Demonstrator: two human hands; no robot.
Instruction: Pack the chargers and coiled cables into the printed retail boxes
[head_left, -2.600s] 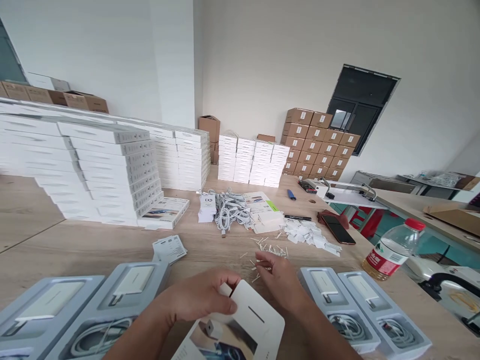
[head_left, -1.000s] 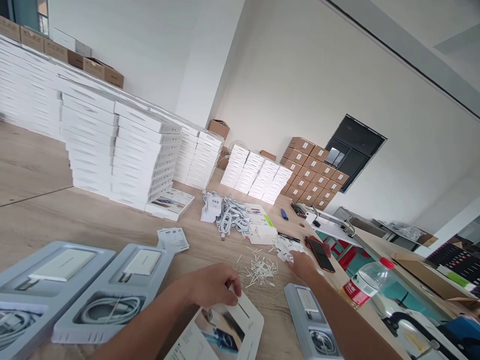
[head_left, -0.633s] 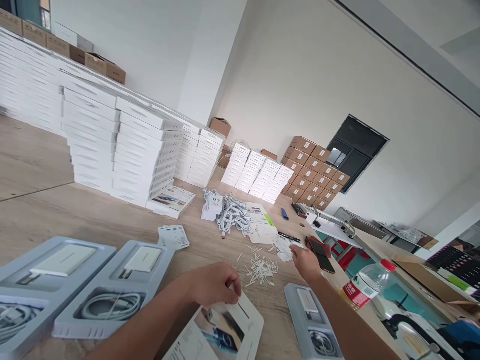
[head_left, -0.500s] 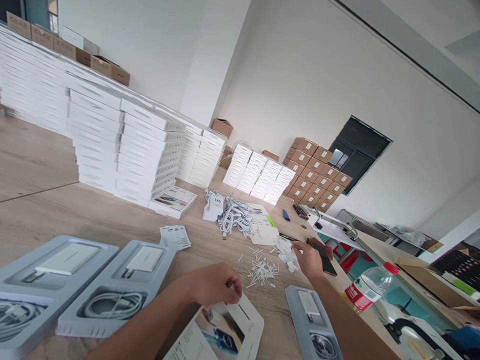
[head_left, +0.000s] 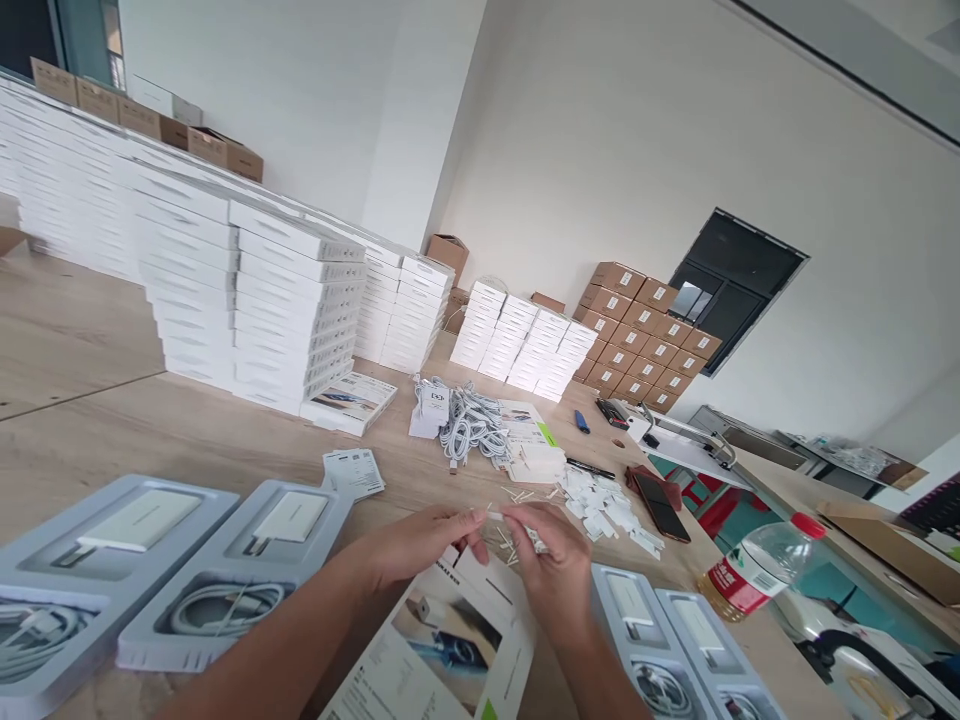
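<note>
Fingers [head_left: 480, 517] pinch small white piece [head_left: 496, 517] above printed card [head_left: 450, 650]; trays [head_left: 225, 590] flank.

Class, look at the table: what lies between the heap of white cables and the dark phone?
In the head view, between the white cables and the phone lie flat white packets, a black pen and a scatter of small white paper slips.

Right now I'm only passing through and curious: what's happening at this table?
A person is packing charger sets. Both hands meet over a printed card sleeve: the left hand and right hand pinch a small white tab between them. Grey trays with chargers and coiled cables lie on both sides. Loose tabs, a cable pile and stacked white boxes sit beyond.
</note>
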